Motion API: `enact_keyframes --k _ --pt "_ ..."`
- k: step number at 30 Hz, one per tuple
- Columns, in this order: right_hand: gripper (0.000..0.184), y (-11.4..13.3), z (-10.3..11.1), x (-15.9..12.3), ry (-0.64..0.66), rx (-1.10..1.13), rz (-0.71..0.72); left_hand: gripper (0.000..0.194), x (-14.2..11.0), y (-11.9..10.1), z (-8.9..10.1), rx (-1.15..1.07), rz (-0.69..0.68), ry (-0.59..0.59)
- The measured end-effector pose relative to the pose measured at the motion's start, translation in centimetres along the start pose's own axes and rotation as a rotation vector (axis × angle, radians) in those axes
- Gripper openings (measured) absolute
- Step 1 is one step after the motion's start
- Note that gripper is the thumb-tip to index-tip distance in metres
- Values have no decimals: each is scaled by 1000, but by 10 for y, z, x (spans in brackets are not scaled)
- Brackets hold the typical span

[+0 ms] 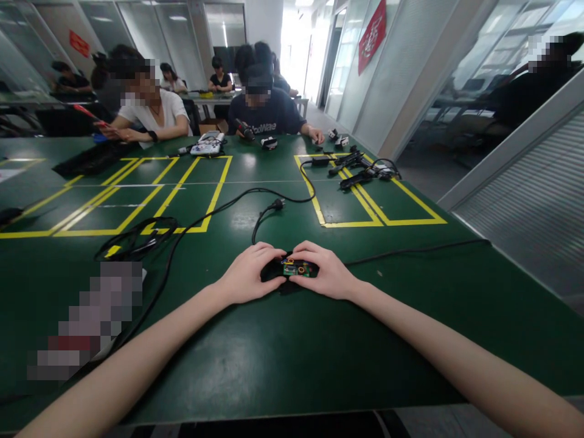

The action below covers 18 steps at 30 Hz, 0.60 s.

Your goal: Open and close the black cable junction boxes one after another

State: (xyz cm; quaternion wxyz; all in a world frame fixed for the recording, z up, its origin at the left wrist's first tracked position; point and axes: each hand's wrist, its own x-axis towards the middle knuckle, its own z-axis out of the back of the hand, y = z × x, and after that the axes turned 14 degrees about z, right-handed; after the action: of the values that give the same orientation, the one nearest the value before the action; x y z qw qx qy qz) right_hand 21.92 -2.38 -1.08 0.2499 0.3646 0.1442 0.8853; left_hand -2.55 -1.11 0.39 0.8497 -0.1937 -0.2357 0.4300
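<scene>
Between my two hands, low over the green table (219, 347), is a small green circuit board (292, 268) with round copper-coloured coils and dark parts on it. Black casing shows around the board, partly hidden by my fingers. My left hand (250, 272) curls its thumb and fingers round the left end. The right end is gripped by my right hand (326, 269), its thumb and fingers at the board's edges. A dark flat piece (289, 289) shows just beneath the hands; what it is I cannot make out.
A black cable with a plug (277, 205) lies beyond my hands. Coiled black cable (137, 240) is at left, near a blurred-out object (91, 322). Yellow tape (353, 224) marks rectangles. Black parts (360, 170) lie far right. Two people sit across, one holding a dark tool (245, 130).
</scene>
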Motion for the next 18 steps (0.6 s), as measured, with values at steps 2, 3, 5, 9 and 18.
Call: enact_keyframes --k 2,3,5,9,18 --pt "30 -1 2 0 -27 -3 -8 48 -2 2 0 10 10 19" --pt "30 -2 3 0 -33 -3 -10 52 -2 3 1 15 11 27" --pt "30 -2 5 0 -27 5 -8 64 -1 5 1 26 9 51" --pt "29 -3 6 0 9 42 4 81 0 11 5 19 -11 108" --pt "25 -10 -4 5 39 -45 -12 65 0 12 4 95 12 90"
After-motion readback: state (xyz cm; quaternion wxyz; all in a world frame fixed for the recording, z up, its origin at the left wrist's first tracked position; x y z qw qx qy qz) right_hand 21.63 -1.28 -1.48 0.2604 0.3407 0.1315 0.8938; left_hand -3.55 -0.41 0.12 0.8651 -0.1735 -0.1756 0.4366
